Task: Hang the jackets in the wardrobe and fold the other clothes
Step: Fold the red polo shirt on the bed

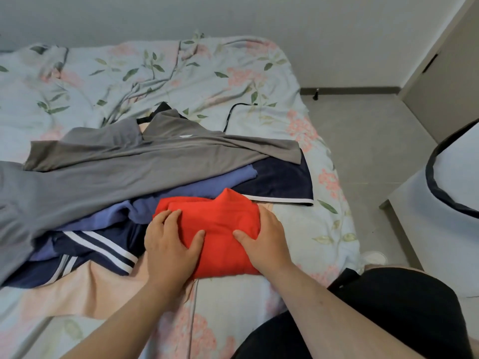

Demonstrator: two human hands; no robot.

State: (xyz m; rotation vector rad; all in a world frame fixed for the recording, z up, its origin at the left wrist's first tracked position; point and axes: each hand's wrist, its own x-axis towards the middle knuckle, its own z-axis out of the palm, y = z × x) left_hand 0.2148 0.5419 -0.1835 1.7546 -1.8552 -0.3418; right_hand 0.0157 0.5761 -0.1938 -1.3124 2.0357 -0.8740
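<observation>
A folded red garment (223,237) lies on the floral bed sheet (324,229) near the bed's front right. My left hand (168,244) lies flat on its left edge with straight fingers. My right hand (264,237) presses its right side, thumb on top and fingers over the far edge. To the left lies a heap: a grey garment (108,167), a blue-purple one (194,187), a navy piece with white stripes (103,244), another navy piece (280,180) and a peach cloth (85,291).
A black strap (233,112) lies on the bed behind the heap. A white laundry basket with a dark rim (451,182) stands at the right on a pale surface. A tiled floor (363,141) and a beige door (445,81) are at the right.
</observation>
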